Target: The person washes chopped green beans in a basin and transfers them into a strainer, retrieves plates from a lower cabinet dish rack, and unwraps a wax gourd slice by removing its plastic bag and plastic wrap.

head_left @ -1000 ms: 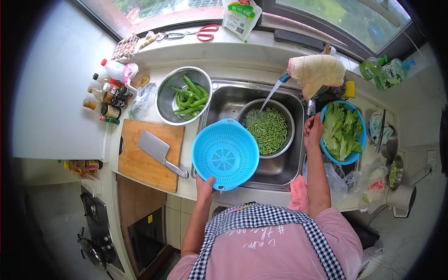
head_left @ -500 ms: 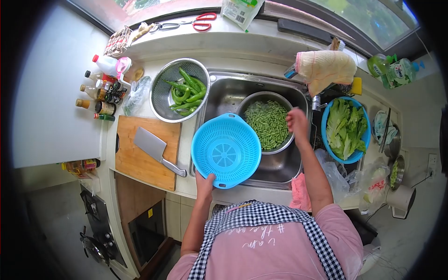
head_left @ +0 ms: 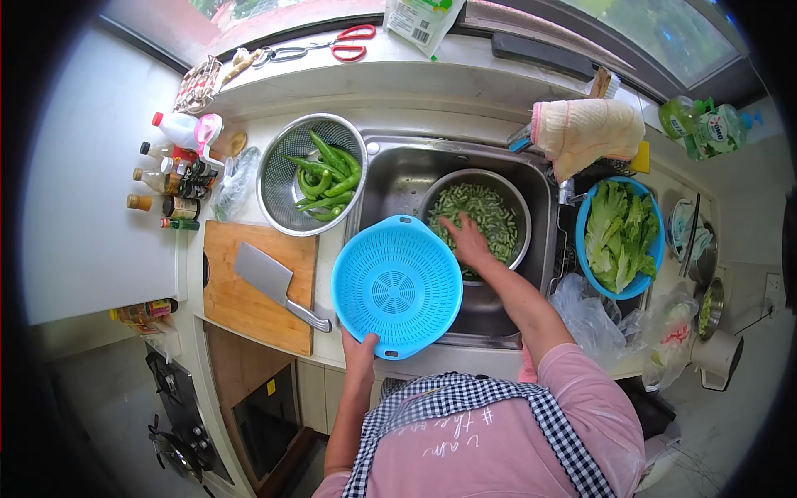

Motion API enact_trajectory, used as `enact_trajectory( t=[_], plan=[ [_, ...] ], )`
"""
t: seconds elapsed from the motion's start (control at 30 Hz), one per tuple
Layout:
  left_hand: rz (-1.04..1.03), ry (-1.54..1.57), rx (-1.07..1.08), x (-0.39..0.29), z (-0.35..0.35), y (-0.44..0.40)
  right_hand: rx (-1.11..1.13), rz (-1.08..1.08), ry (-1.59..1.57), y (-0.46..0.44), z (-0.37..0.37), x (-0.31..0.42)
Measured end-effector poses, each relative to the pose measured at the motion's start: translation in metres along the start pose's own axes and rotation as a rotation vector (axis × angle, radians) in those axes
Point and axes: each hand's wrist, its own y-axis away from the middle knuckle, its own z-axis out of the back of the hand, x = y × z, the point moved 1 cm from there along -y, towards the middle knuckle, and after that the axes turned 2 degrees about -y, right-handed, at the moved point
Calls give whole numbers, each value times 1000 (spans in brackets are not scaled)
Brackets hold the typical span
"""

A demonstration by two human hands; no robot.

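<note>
My left hand (head_left: 359, 355) grips the near rim of a blue plastic colander (head_left: 396, 290), its fingers hidden underneath. Nothing lies in the colander, which is held tilted over the left front of the sink. Inside the sink stands a metal bowl (head_left: 521, 206) of water and chopped green beans (head_left: 499, 222). My right hand (head_left: 470, 243) reaches into this bowl, fingers spread and touching the beans. Left of the sink, a metal strainer (head_left: 267, 196) contains long green peppers (head_left: 330, 174).
A cleaver (head_left: 266, 270) lies on the wooden cutting board (head_left: 228, 311) at left. Several bottles (head_left: 178, 183) crowd the wall. Right of the metal sink (head_left: 398, 162) are a faucet draped with a cloth (head_left: 588, 133), leafy lettuce (head_left: 618, 236) in a blue basket and plastic bags (head_left: 585, 311).
My right hand has moved left and down into the beans, from above the bowl's right rim. Water now shows among the beans. My left hand keeps hold of the colander.
</note>
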Motion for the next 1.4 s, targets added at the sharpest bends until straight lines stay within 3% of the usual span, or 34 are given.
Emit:
enact_trajectory(
  t=[0.13,0.23,0.27,0.47,0.6,0.7,0.83,0.97,1.07,1.2,1.27,1.33,1.4],
  plan=[
    [-4,-16,10,-3,-1,-1,-64,148,-121,5,-38,-13],
    [-34,-20,5,2,2,-3,-122,181,-401,4,-37,-35],
    [-47,-18,-2,5,2,-4,-266,217,-462,0,-31,-41],
    [-73,-57,-4,19,2,-16,-218,-343,-1159,6,11,-73],
    [-86,-75,2,16,-9,-23,-225,-318,-1509,24,66,-58],
    [-61,-68,-7,10,-25,-23,-204,-91,-1617,42,107,-38],
    [-34,-80,17,14,-37,-27,-354,296,-1399,58,128,8],
    [-80,-87,-16,31,-51,-38,-68,275,-1128,79,117,65],
    [-50,4,64,32,-57,-41,-62,548,-668,81,111,79],
    [-81,-78,21,25,-49,-38,-99,317,-1162,63,118,51],
    [-73,-64,42,25,-42,-39,-57,65,-1543,54,125,26],
    [-69,-73,34,24,-38,-40,-124,28,-1616,43,120,-6],
    [-69,-76,37,21,-34,-38,-186,-125,-1449,22,99,-46]
  ],
)
